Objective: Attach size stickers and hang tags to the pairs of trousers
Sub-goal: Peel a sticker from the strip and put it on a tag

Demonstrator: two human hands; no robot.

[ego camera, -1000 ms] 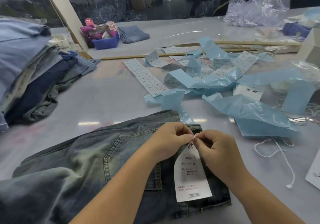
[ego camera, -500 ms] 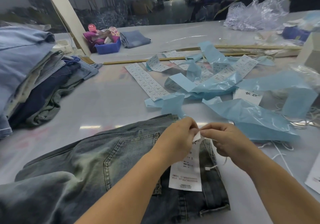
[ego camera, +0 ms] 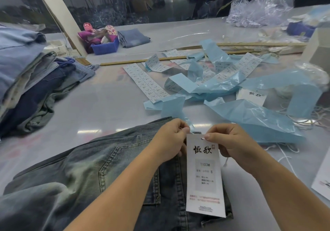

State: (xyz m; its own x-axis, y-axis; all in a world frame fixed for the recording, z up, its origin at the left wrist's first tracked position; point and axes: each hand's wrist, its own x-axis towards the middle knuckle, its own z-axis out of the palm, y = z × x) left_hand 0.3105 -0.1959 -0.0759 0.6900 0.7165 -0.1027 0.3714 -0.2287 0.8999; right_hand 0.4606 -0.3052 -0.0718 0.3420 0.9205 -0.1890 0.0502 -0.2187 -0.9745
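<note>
On the table our jeans lie flat, and if we tug hard the string could slip from the belt loop, since our left hand and right hand pinch the hang tag only by its top corners, where it hangs below both grips.

The bench has a smooth, glossy pale top that mirrors the ceiling lights, and at its near edge lie trousers of faded, coarse-woven denim with raised stitching. The hang tag on them is matt white card. Toward the far right corner, shiny crinkled blue backing paper lies by matt white sticker sheets, thin wooden slats and clear crumpled plastic.
</note>
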